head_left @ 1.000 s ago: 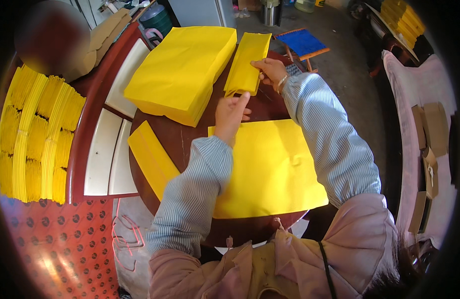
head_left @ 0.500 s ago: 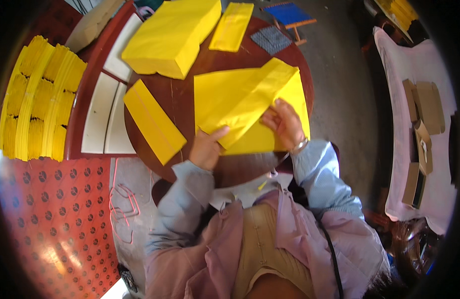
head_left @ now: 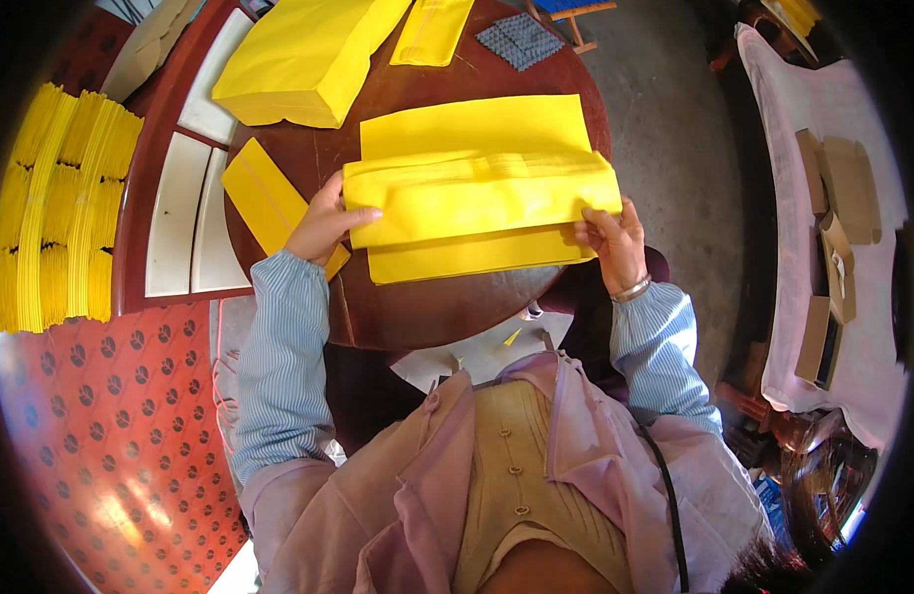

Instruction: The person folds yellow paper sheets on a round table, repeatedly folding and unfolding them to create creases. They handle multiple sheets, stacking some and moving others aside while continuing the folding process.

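Between my two hands a folded yellow paper-like sheet [head_left: 482, 193] is held out level, as a wide strip with soft creases. My left hand [head_left: 325, 220] grips its left end, thumb on top and fingers beneath. Its lower right corner is pinched in my right hand [head_left: 615, 243], which wears a bracelet at the wrist. Under the strip lie larger flat yellow sheets [head_left: 474, 124], showing above and below it. Left of these, partly behind my left hand, is a narrow folded yellow piece [head_left: 262, 198].
The round brown table [head_left: 318, 158] also carries a thick yellow stack [head_left: 304, 59], another narrow yellow bundle [head_left: 430, 32] and a grey patterned cloth [head_left: 519, 41]. Bundled yellow stacks [head_left: 56, 208] stand far left. Opened cardboard boxes [head_left: 828, 247] lie on a pink-covered surface at right.
The folded sheet has turned from slanting to level across the flat sheets. My left hand has moved left and up to its end, my right hand to its right corner. The view has shifted slightly.
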A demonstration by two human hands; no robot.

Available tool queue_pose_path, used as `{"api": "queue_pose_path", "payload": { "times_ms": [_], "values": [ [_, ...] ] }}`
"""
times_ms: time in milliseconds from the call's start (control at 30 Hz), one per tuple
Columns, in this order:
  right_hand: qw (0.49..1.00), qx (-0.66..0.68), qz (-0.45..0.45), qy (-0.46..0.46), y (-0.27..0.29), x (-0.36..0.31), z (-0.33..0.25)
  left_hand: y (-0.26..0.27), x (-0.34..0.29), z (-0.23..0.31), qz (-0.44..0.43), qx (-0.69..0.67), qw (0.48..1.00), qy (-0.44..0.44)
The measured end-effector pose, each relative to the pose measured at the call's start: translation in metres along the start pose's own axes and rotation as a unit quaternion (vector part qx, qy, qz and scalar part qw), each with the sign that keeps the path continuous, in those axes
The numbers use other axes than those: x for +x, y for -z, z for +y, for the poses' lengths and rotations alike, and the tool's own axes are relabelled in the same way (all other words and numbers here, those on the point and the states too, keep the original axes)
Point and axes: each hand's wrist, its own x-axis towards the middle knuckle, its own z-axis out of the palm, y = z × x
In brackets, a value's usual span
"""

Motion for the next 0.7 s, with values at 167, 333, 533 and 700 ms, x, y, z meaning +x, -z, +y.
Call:
{"api": "queue_pose_path", "payload": {
  "times_ms": [167, 333, 533, 700],
  "values": [
    [0.909, -0.309, 0.179, 0.217, 0.013, -0.021, -0.002, -0.040, -0.009, -0.025, 0.338, 0.488, 0.751, -0.289],
    [0.778, -0.436, -0.162, 0.422, -0.066, -0.035, 0.009, -0.121, -0.006, -0.069, 0.173, 0.451, 0.781, -0.395],
    [0.621, -0.672, -0.148, 0.376, -0.100, 0.002, 0.035, -0.126, 0.005, -0.082, 0.129, 0.500, 0.796, -0.316],
    [0.593, -0.693, -0.145, 0.383, -0.090, 0.005, 0.039, -0.101, 0.026, -0.072, 0.146, 0.559, 0.760, -0.297]
  ]
}}
